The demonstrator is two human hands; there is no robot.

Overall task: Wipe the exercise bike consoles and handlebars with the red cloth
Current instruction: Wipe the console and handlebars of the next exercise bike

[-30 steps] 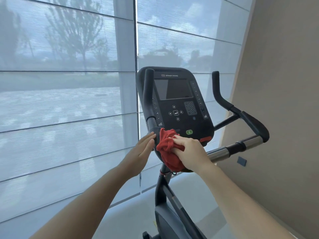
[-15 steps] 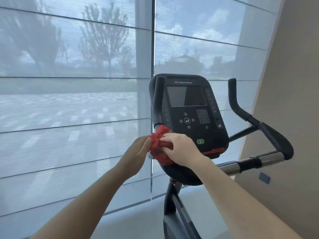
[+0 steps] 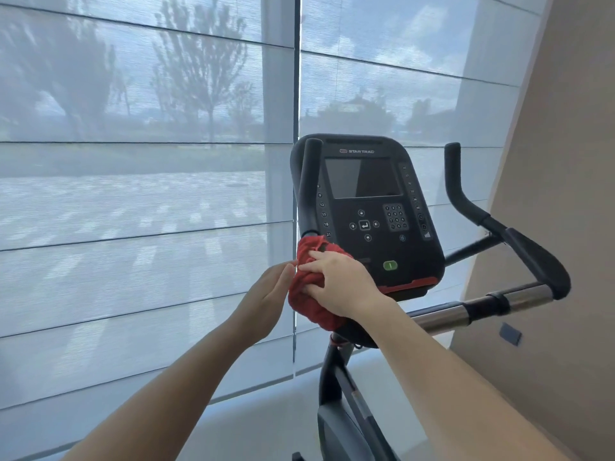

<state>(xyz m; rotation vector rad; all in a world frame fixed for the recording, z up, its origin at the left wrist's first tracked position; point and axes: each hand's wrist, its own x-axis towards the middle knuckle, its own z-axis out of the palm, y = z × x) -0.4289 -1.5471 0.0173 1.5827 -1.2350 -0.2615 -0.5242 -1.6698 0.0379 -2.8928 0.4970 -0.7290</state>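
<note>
A black exercise bike console with a dark screen and keypad stands in front of me. The red cloth is bunched around the base of the left upright handlebar, at the console's lower left corner. My right hand grips the cloth there. My left hand is flat beside it, fingers straight, fingertips touching the cloth's left edge. The right handlebar curves up and out, black with a chrome section below it.
A large window with a translucent blind fills the left and centre. A beige wall stands close on the right of the bike. The bike's frame post runs down to the floor.
My right hand has slid the cloth slightly up the base of the left handlebar. My left hand stayed beside it. My head has turned left, so the bike sits further right.
</note>
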